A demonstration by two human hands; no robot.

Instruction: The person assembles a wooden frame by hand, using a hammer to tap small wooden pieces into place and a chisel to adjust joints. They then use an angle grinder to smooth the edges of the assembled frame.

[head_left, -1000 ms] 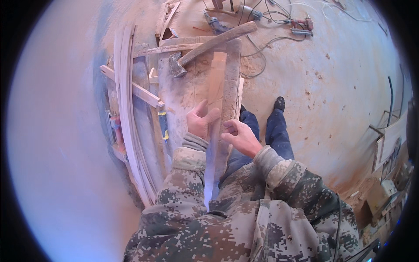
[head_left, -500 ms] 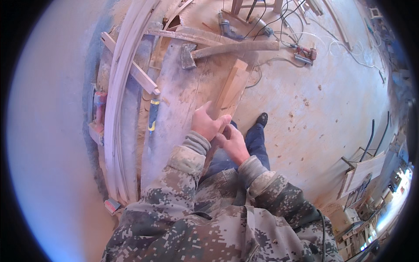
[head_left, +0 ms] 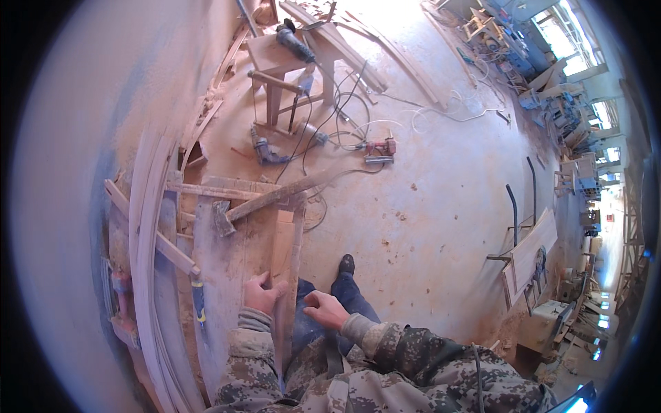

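A short, pale length of wood [head_left: 281,242] lies lengthwise on the dusty workbench [head_left: 258,255], beside its right edge. My left hand [head_left: 261,294] grips the left side of this wood, thumb laid across it; the fingers underneath are partly hidden. Just to the right, off the bench and above my leg, my right hand [head_left: 326,310] is closed, its fingers curled against the thumb. Whether it pinches something small cannot be made out. An axe [head_left: 275,199] with a long wooden handle lies across the bench's far end. A dark blue and yellow tool handle [head_left: 199,299] rests left of my left hand.
Long pale strips [head_left: 148,227] are stacked along the bench's left side, crossing a notched wooden bar [head_left: 175,251]. Beyond stands a wooden stool [head_left: 275,62] with a power tool [head_left: 295,43] on it. Corded tools, including a red one [head_left: 379,148], and tangled cables lie on the floor.
My right hand has come away from the wood and from my left hand, moving right. The left stays on the wood. The view has swung up and right, showing more of the room.
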